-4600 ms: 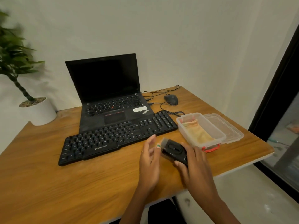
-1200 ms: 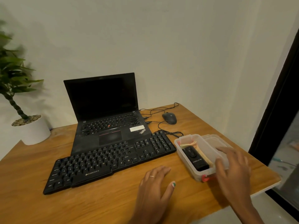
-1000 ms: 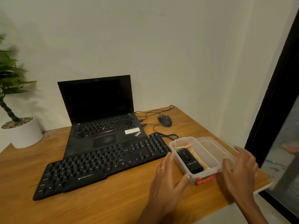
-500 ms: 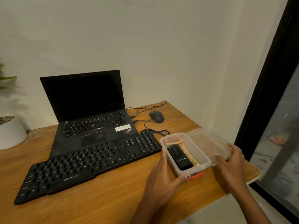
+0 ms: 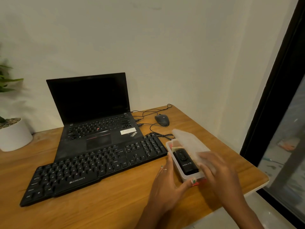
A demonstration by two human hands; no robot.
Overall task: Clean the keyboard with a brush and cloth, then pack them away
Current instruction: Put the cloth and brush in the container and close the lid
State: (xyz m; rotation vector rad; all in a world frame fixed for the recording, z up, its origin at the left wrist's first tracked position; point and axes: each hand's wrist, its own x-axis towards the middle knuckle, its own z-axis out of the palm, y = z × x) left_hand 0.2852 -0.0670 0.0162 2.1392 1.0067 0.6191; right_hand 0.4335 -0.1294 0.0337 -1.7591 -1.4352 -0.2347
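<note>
Half a second ago the translucent lid (image 5: 189,142) lay flat on the surface (image 5: 115,209) to the right of the clear plastic box (image 5: 179,171); now the right hand (image 5: 217,176) has lifted it and holds it tilted over the box's right side, its motion blurred, fingers curled around the near end. Inside the box lies the black brush (image 5: 184,161), lengthwise, with small white lettering on its casing too small to read, and a strip of yellowish cloth (image 5: 177,148) shows just beyond it. The left hand (image 5: 166,182) braces the box as before, straight fingers (image 5: 169,162) along its left wall and the thumb against the near end by a red clasp (image 5: 200,182). The black keyboard (image 5: 92,169), marked ZEBRONICS on its front edge, lies just left of the box, touching neither hand. Behind it an open laptop (image 5: 92,113) carries a ThinkPad badge and a white sticker whose print cannot be made out. A wired mouse (image 5: 162,120) sits further back, and a white plant pot (image 5: 14,134) stands at the far left.
</note>
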